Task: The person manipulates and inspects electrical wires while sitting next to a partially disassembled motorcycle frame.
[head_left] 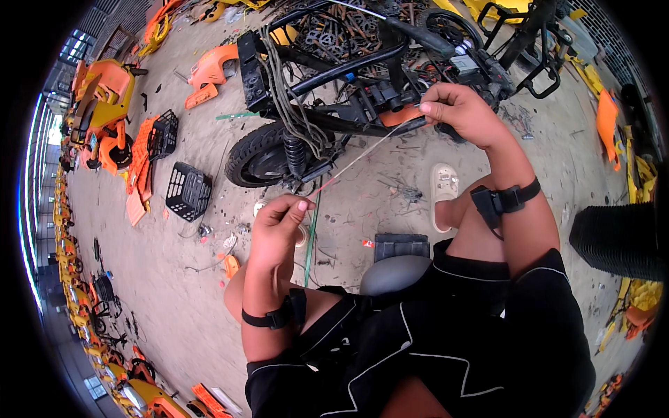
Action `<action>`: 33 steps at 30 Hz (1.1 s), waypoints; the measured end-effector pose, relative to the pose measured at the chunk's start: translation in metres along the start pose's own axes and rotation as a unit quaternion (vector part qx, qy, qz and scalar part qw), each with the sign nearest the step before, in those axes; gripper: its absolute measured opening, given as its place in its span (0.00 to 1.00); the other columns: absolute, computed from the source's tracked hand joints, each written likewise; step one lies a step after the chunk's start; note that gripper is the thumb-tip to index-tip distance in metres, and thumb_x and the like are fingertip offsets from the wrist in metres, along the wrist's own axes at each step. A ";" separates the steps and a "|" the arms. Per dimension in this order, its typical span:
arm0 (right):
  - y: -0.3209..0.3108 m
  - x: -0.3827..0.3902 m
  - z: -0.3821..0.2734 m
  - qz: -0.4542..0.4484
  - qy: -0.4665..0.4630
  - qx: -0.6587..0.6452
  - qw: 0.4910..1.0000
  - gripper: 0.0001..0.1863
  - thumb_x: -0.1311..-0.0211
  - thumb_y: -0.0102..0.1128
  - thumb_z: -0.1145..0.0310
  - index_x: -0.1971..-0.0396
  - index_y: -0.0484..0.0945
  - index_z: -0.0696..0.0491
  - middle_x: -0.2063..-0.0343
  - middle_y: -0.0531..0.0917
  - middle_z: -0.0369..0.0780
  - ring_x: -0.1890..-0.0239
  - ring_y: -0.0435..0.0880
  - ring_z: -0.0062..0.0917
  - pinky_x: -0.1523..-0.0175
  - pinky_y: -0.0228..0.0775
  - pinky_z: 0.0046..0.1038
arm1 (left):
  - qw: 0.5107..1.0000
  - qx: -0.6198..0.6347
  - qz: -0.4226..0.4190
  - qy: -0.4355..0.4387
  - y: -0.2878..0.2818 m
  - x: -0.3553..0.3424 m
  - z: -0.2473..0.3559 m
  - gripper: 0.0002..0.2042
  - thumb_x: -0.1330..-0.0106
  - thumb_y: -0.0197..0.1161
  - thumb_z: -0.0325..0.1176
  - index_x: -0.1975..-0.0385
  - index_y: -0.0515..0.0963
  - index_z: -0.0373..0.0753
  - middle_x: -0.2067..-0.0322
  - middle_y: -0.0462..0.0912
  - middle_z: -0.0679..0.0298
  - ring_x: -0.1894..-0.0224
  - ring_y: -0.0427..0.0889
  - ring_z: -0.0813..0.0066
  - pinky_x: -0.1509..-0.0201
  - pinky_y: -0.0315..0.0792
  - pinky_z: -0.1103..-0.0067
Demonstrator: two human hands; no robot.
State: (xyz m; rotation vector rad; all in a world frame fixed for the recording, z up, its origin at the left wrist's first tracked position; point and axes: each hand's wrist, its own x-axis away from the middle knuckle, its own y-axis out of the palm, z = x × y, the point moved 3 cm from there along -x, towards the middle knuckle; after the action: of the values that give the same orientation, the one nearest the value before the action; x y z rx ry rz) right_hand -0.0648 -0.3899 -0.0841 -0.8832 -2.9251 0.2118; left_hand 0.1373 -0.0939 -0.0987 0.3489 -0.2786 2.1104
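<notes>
A thin pale wire (pixel 364 152), reddish toward its near end, stretches taut between my hands. My left hand (pixel 277 226) pinches the reddish end between thumb and forefinger, low and left of the middle. Farther off and to the right, my right hand (pixel 456 113) pinches the other end beside the frame. Behind the wire lies a stripped black scooter frame (pixel 310 82) with its wheel (pixel 254 155) at the left. A bundle of grey cables (pixel 282 87) hangs over the frame above that wheel. An orange part (pixel 401 115) shows under the frame near my right hand.
Black plastic baskets (pixel 188 191) and orange panels (pixel 209 70) lie on the floor at the left. A black box (pixel 402 246) sits near my knees. Stacked black pieces (pixel 617 240) stand at the right. A metal parts heap (pixel 348 31) lies beyond the frame.
</notes>
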 end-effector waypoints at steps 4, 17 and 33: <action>0.001 -0.001 0.003 -0.013 0.013 0.011 1.000 0.09 0.36 0.61 0.66 0.67 0.77 0.57 0.73 0.79 0.33 0.69 0.76 0.15 0.61 0.70 0.21 | 0.978 -0.053 0.027 0.201 -0.010 -0.008 -0.002 0.02 0.38 0.63 0.21 0.70 0.81 0.30 0.70 0.76 0.65 0.75 0.72 0.82 0.79 0.65 0.86; 0.009 -0.005 -0.009 -0.012 -0.033 0.110 0.993 0.12 0.38 0.61 0.64 0.74 0.77 0.58 0.77 0.77 0.33 0.74 0.73 0.17 0.66 0.65 0.23 | 0.981 -0.009 0.145 0.127 -0.027 -0.014 -0.034 0.07 0.54 0.71 0.18 0.77 0.81 0.35 0.71 0.78 0.63 0.65 0.76 0.72 0.58 0.70 0.77; 0.002 0.003 0.000 0.021 -0.007 -0.004 1.000 0.06 0.34 0.55 0.71 0.70 0.73 0.57 0.76 0.75 0.33 0.72 0.73 0.16 0.64 0.67 0.20 | 0.991 -0.036 -0.108 0.065 -0.003 -0.019 -0.029 0.10 0.32 0.61 0.36 0.65 0.82 0.35 0.75 0.76 0.71 0.71 0.70 0.84 0.66 0.67 0.83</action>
State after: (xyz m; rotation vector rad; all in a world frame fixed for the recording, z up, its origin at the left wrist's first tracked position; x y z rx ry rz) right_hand -0.0668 -0.3867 -0.0840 -0.9499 -2.9236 0.2086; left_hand 0.1457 -0.0973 -0.1326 0.1896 -0.2300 1.8952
